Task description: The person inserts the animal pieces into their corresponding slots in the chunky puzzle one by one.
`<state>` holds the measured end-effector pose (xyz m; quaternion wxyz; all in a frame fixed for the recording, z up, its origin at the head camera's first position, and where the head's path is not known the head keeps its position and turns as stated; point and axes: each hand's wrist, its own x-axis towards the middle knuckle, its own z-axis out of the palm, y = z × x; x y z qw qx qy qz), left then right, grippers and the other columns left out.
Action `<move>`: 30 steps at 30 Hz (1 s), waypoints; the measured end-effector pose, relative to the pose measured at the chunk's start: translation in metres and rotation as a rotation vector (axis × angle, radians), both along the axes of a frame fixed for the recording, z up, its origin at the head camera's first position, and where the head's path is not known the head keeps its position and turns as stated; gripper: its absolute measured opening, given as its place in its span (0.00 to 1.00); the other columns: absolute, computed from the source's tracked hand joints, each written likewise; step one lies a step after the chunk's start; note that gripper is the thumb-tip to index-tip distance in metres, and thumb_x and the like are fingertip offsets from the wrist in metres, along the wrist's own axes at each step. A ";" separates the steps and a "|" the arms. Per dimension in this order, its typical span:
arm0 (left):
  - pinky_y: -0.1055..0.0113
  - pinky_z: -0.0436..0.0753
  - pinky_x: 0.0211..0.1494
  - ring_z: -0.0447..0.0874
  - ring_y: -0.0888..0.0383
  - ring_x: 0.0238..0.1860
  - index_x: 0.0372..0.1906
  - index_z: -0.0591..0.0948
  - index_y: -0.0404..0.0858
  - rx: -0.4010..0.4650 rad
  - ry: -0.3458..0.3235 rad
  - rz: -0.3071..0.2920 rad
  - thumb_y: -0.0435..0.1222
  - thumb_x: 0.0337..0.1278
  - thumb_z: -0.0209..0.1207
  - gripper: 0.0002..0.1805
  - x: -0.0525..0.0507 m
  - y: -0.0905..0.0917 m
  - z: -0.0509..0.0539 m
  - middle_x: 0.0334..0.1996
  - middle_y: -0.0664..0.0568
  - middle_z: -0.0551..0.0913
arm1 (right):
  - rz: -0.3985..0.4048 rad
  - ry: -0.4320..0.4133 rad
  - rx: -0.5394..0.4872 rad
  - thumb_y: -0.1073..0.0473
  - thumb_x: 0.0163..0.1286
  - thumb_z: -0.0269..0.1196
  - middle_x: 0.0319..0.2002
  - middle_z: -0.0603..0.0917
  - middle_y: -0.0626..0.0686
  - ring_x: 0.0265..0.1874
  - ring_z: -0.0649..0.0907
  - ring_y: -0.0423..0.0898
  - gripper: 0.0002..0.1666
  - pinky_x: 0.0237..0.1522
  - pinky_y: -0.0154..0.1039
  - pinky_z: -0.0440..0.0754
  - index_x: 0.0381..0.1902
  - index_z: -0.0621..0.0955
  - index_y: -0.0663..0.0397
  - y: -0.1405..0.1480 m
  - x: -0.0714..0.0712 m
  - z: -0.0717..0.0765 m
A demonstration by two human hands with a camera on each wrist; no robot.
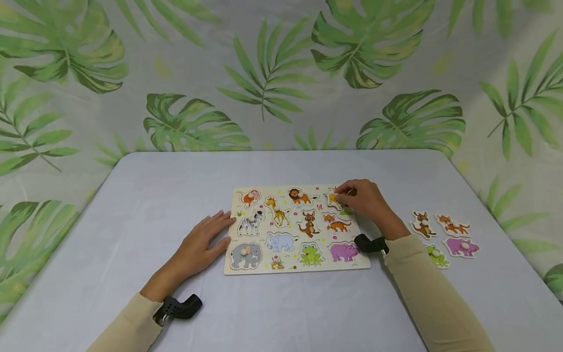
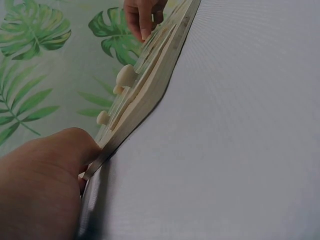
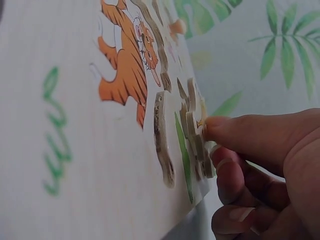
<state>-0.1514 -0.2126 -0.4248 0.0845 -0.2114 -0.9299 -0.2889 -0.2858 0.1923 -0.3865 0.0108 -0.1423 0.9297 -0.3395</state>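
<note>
A wooden animal puzzle board [image 1: 259,231] lies on the white table. My left hand [image 1: 200,247] rests against its left edge, fingers relaxed; in the left wrist view the left hand [image 2: 47,175] touches the board's edge [image 2: 145,100]. At the board's top right corner my right hand [image 1: 362,198] pinches a yellowish animal piece [image 1: 332,198]. In the right wrist view the right hand [image 3: 260,165] holds that piece [image 3: 198,132] by thumb and fingers, slightly raised from or at its recess; full seating cannot be told. Its knob is hidden by the fingers.
Right of the board lie loose kangaroo [image 1: 423,225], tiger [image 1: 453,226], frog [image 1: 437,256] and hippo [image 1: 461,247] pieces. Knobbed elephant [image 1: 245,256], lion [image 1: 300,196], giraffe [image 1: 277,211] and monkey [image 1: 249,197] pieces sit in the board. A leaf-patterned cloth hangs behind.
</note>
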 end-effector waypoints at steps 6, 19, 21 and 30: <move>0.50 0.53 0.75 0.56 0.48 0.73 0.68 0.70 0.42 -0.007 -0.004 0.001 0.40 0.65 0.57 0.27 0.000 0.000 0.000 0.71 0.49 0.65 | 0.007 0.001 0.005 0.54 0.65 0.66 0.34 0.84 0.53 0.32 0.80 0.48 0.11 0.30 0.40 0.78 0.42 0.86 0.53 0.001 -0.001 -0.001; 0.51 0.52 0.76 0.56 0.49 0.73 0.68 0.70 0.41 -0.011 -0.009 -0.003 0.40 0.66 0.57 0.27 0.000 0.001 0.002 0.71 0.49 0.65 | 0.031 0.024 0.018 0.55 0.66 0.66 0.35 0.84 0.54 0.33 0.80 0.49 0.11 0.32 0.40 0.77 0.42 0.86 0.55 -0.001 -0.001 -0.001; 0.50 0.52 0.76 0.56 0.48 0.73 0.68 0.70 0.41 -0.010 -0.004 -0.003 0.40 0.65 0.57 0.27 0.000 0.001 0.002 0.71 0.49 0.65 | 0.033 0.026 0.020 0.55 0.66 0.66 0.35 0.84 0.54 0.33 0.80 0.49 0.11 0.32 0.40 0.77 0.42 0.86 0.55 -0.002 -0.001 -0.001; 0.49 0.53 0.75 0.57 0.47 0.73 0.67 0.71 0.40 0.008 0.004 -0.004 0.39 0.65 0.57 0.27 0.000 0.001 0.001 0.70 0.47 0.66 | 0.030 0.037 0.022 0.56 0.65 0.66 0.34 0.84 0.53 0.33 0.80 0.49 0.10 0.34 0.42 0.78 0.41 0.87 0.55 -0.004 0.000 -0.002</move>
